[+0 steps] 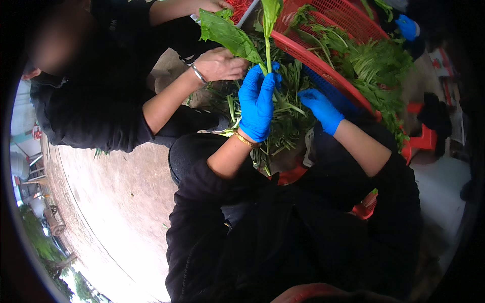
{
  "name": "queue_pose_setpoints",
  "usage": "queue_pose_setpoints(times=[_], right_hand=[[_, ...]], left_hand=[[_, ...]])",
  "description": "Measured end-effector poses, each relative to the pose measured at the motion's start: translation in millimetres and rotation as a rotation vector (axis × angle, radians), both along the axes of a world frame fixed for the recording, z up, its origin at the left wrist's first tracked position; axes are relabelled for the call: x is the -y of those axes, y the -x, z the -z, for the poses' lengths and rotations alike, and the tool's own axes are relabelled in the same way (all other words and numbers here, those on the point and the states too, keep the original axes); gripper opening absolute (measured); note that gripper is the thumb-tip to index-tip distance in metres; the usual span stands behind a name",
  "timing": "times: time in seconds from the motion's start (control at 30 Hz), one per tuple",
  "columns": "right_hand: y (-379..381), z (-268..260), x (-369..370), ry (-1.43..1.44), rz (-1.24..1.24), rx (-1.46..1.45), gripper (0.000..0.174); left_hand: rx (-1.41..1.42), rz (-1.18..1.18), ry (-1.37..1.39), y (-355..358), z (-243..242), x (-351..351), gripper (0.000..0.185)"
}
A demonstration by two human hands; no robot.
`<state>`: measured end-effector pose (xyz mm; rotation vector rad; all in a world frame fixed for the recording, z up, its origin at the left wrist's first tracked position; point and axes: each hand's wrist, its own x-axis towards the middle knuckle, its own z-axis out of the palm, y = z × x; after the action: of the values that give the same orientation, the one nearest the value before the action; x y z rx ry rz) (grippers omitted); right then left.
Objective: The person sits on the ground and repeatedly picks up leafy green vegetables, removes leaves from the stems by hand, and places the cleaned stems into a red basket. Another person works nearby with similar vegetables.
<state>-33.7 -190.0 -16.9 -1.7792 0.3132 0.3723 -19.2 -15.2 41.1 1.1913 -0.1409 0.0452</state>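
Note:
My left hand [257, 104], in a blue glove with a gold bracelet at the wrist, grips the stalks of a leafy green vegetable [268, 49]. Its broad leaves point up and away from me. To the right, my right hand [321, 110], gloved in blue too, hangs over a heap of loose greens [290, 110] with its fingers curled. The fingertips are turned away, so whether they hold anything is hidden. Beyond that hand stands a red plastic basket [322, 58] with leafy greens [367, 62] piled in it.
A co-worker's bare hand [221, 65] with a silver bangle reaches close beside my left hand. Their other hand is by a container of red chillies [239, 9]. Another blue-gloved hand [407, 27] shows at far right. A red stool [420, 136] stands right; concrete floor [125, 197] lies left.

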Motion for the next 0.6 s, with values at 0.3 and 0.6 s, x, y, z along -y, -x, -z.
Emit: queue_pose_setpoints(times=[0.3, 0.6], right_hand=[[-31, -75, 9, -0.172, 0.159, 0.592, 0.026], [-31, -79, -9, -0.309, 0.203, 0.512, 0.018]], left_hand=[[-0.111, 0.187, -0.063, 10, 13, 11, 0.021], [-0.350, 0.275, 0.143, 0, 25, 20, 0.029]])
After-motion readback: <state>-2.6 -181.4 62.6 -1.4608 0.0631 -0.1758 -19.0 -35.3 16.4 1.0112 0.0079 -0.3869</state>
